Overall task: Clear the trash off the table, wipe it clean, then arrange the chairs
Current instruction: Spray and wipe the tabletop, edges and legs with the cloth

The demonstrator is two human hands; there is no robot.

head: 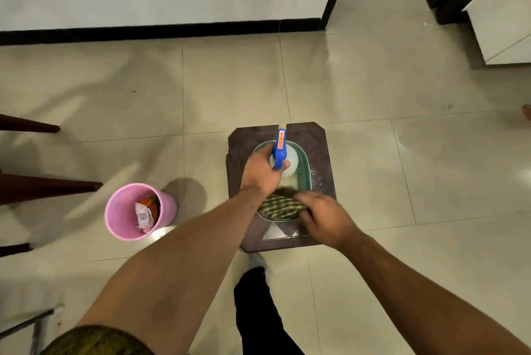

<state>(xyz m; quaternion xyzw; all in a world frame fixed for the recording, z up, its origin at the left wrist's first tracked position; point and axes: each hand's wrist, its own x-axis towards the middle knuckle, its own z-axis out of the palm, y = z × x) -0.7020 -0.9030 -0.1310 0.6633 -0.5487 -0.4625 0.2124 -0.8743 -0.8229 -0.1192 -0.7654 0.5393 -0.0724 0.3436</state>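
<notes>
A tiled floor (373, 90) fills the view, and on it a dark stool (319, 142) is seen from above, with a pink bin (120, 211) holding crumpled trash (145, 215) set well apart to its left. A green basket (304, 163) rests on the stool, its long axis running away from the person. In the far half of the basket a spray bottle (281, 150) stands upright, its blue trigger head pointed away; it is gripped by the left hand (263, 173), whose fingers are curled closed around the neck. In the near half a striped cloth (280, 206) lies, and on its right edge the right hand (324, 215) is laid, fingers bent onto the fabric; whether it is truly pinched cannot be told. Each item thus lies directly under the nearer hand, so a straight upward lift is judged to be what follows. The table itself is not in view.
</notes>
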